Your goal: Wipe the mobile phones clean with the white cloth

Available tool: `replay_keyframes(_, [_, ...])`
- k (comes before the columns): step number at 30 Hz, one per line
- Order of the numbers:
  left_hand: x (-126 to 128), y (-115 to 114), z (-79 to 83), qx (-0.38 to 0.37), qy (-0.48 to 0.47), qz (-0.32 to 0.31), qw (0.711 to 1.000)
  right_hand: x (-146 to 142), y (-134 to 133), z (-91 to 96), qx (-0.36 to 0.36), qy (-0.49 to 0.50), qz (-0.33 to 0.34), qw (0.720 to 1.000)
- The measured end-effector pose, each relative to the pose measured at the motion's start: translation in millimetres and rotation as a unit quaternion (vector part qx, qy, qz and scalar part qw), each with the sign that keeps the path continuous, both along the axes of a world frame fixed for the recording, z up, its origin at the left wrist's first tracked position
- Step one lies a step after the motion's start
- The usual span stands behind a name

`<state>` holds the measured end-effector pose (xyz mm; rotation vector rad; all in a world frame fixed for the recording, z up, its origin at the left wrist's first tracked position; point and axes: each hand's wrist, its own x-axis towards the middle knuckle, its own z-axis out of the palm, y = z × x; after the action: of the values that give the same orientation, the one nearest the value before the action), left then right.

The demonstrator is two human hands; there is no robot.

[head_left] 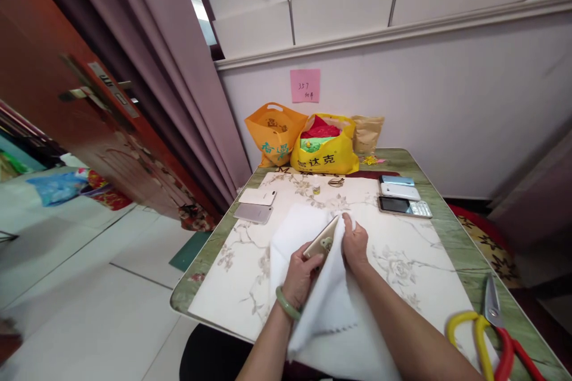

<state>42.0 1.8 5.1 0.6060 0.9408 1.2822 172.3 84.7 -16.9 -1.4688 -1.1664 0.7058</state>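
My left hand (300,277), with a green bangle on its wrist, is closed around a gold phone (320,241) held tilted above the table. My right hand (356,244) is closed on a white cloth (322,303) and presses it against the phone's right side. The cloth drapes down over the table's near edge towards me. Part of the phone is hidden under the cloth and my fingers.
Two phones (257,203) lie at the left of the floral table mat (402,262), three more phones (402,196) at the back right. An orange bag (274,131), a yellow bag (326,149) and a small bottle (316,186) stand at the back. Scissors with yellow and red handles (496,339) lie near right.
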Motion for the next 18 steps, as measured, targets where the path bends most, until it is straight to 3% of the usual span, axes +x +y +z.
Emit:
replay_keyframes(6, [0.2, -0.2, 4.8, 0.002, 0.012, 0.009, 1.0, -4.2, -1.7, 2.8, 0.059, -0.049, 0.047, 0.996])
replay_keyframes(11, [2.0, 1.0, 8.6, -0.003, 0.023, -0.007, 1.0, -4.4, 1.6, 1.8, 0.052, 0.038, 0.024, 0.998])
replay_keyframes(16, [1.3, 2.5, 5.5, -0.01, -0.041, 0.058, 0.997, -6.4, 1.4, 0.9, 0.035, 0.054, 0.118, 0.991])
replay_keyframes(18, [0.7, 3.0, 3.0, -0.008, -0.065, 0.065, 0.996, -6.4, 1.9, 0.0, 0.025, 0.052, 0.109, 0.992])
